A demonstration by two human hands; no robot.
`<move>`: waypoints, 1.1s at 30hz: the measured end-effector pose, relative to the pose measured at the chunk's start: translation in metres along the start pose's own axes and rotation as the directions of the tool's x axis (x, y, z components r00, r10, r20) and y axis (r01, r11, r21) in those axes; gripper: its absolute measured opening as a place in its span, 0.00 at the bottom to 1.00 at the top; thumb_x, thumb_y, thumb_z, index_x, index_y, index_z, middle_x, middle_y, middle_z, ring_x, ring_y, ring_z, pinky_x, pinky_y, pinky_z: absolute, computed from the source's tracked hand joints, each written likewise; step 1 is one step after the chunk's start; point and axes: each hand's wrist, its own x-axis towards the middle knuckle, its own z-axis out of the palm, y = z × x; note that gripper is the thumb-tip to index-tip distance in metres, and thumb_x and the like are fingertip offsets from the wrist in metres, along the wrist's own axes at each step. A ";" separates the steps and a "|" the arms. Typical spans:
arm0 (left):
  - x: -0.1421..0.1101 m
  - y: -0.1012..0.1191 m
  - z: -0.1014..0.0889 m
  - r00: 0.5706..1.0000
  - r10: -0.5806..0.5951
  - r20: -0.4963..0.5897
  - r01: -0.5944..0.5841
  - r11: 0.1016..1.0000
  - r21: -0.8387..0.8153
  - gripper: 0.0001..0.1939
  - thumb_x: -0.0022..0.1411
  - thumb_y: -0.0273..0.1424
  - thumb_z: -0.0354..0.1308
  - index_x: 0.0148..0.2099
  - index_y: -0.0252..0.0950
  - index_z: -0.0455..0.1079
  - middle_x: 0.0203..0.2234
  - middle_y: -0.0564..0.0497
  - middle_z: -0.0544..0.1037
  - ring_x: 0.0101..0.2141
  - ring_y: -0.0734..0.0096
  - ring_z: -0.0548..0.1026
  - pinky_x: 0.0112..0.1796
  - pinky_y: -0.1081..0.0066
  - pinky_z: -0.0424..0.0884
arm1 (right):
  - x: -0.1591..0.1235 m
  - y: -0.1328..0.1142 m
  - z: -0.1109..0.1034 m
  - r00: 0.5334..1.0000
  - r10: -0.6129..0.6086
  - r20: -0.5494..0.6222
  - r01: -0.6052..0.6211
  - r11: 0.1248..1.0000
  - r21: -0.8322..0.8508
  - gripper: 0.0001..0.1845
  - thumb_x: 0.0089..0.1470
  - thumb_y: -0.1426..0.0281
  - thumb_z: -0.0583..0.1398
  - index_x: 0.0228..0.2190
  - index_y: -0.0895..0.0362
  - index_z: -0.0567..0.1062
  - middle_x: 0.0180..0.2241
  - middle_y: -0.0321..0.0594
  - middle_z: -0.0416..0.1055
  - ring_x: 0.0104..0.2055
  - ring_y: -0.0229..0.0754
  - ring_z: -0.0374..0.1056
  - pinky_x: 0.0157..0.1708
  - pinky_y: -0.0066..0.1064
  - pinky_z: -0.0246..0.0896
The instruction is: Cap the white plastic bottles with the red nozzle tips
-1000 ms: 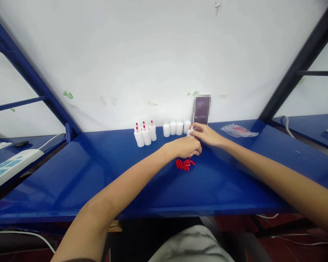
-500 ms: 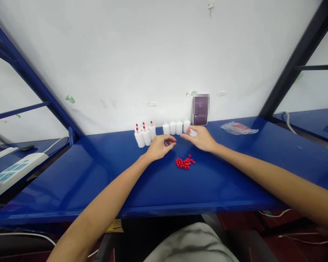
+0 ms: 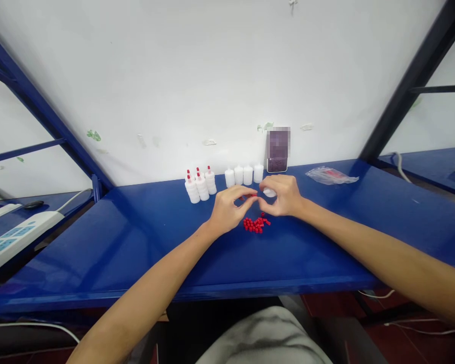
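My left hand (image 3: 230, 208) pinches a small red cap (image 3: 254, 195) between thumb and fingertips. Close against it, my right hand (image 3: 284, 196) is closed around a white bottle (image 3: 269, 192), mostly hidden by the fingers. The fingertips of both hands meet at the red cap; whether the cap touches the bottle I cannot tell. On the table in front of the hands lies a cluster of loose red caps (image 3: 253, 225). Behind my left hand stand several white bottles with red caps (image 3: 201, 187). A row of white bottles without red caps (image 3: 247, 175) stands near the wall.
A tablet or phone with a blurred screen (image 3: 278, 150) leans on the wall. To the right lies a clear plastic bag (image 3: 330, 176) with something red inside. A white power strip (image 3: 17, 241) is at the far left of the blue table (image 3: 311, 263).
My left hand has moved right with the red cap, and my right hand has turned with the bottle towards it. The hands now meet. The camera view has shifted slightly.
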 end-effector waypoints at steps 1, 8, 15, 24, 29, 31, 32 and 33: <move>-0.001 -0.001 0.000 1.000 0.006 0.004 -0.006 1.000 0.001 0.05 0.63 0.31 0.61 0.41 0.36 0.76 0.34 0.50 0.82 0.33 0.73 0.78 0.38 0.69 0.76 | 0.000 -0.002 -0.002 0.999 -0.032 0.021 0.033 0.999 -0.007 0.12 0.47 0.59 0.57 0.28 0.55 0.74 0.26 0.42 0.73 0.29 0.46 0.66 0.32 0.36 0.57; -0.005 -0.004 0.001 0.998 0.040 0.052 -0.041 0.999 0.025 0.06 0.64 0.28 0.58 0.42 0.36 0.75 0.35 0.49 0.82 0.34 0.72 0.79 0.38 0.69 0.76 | 0.006 -0.020 -0.013 0.986 -0.029 0.166 0.020 0.998 0.054 0.18 0.54 0.55 0.52 0.30 0.56 0.73 0.28 0.42 0.72 0.29 0.43 0.64 0.30 0.34 0.52; -0.006 -0.006 0.004 0.993 -0.059 0.106 0.063 0.997 -0.042 0.06 0.62 0.27 0.57 0.40 0.36 0.74 0.28 0.52 0.79 0.29 0.74 0.75 0.33 0.72 0.73 | 0.007 -0.034 -0.017 0.960 0.125 0.249 -0.154 0.983 0.099 0.26 0.60 0.54 0.47 0.20 0.56 0.68 0.17 0.36 0.63 0.20 0.37 0.54 0.25 0.31 0.41; -0.001 -0.013 -0.009 0.958 -0.204 0.203 0.211 0.977 -0.012 0.09 0.67 0.35 0.52 0.45 0.37 0.67 0.22 0.56 0.73 0.22 0.75 0.71 0.27 0.74 0.67 | 0.007 -0.025 -0.016 0.944 0.157 0.291 -0.226 0.949 0.221 0.19 0.63 0.56 0.46 0.33 0.54 0.69 0.21 0.34 0.66 0.24 0.40 0.61 0.27 0.31 0.47; 0.004 -0.043 -0.042 0.876 -0.393 0.280 0.198 0.823 0.533 0.09 0.63 0.36 0.53 0.40 0.38 0.70 0.22 0.52 0.74 0.24 0.66 0.73 0.28 0.69 0.65 | 0.002 0.000 -0.006 0.907 0.290 0.304 -0.366 0.900 0.235 0.13 0.62 0.64 0.46 0.36 0.53 0.69 0.24 0.35 0.69 0.28 0.43 0.66 0.31 0.32 0.55; 0.003 -0.050 -0.050 0.813 -0.485 0.323 0.185 0.740 0.647 0.10 0.63 0.37 0.53 0.39 0.37 0.72 0.24 0.48 0.76 0.27 0.61 0.75 0.28 0.67 0.65 | 0.001 0.008 -0.001 0.891 0.330 0.312 -0.412 0.876 0.250 0.14 0.62 0.61 0.48 0.37 0.54 0.70 0.27 0.36 0.72 0.30 0.44 0.67 0.33 0.33 0.57; 0.003 -0.052 -0.053 0.787 -0.523 0.329 0.182 0.705 0.685 0.11 0.63 0.38 0.53 0.39 0.37 0.72 0.25 0.47 0.76 0.29 0.59 0.75 0.29 0.67 0.66 | 0.000 0.011 0.001 0.883 0.352 0.311 -0.434 0.864 0.256 0.15 0.61 0.59 0.50 0.37 0.54 0.71 0.29 0.37 0.73 0.32 0.44 0.68 0.34 0.33 0.57; 0.003 -0.052 -0.055 0.767 -0.551 0.328 0.180 0.676 0.715 0.12 0.63 0.38 0.53 0.39 0.36 0.73 0.26 0.46 0.77 0.30 0.58 0.76 0.29 0.67 0.66 | 0.000 0.013 0.002 0.874 0.371 0.314 -0.456 0.851 0.262 0.16 0.61 0.58 0.50 0.37 0.55 0.72 0.31 0.39 0.75 0.33 0.44 0.69 0.35 0.33 0.58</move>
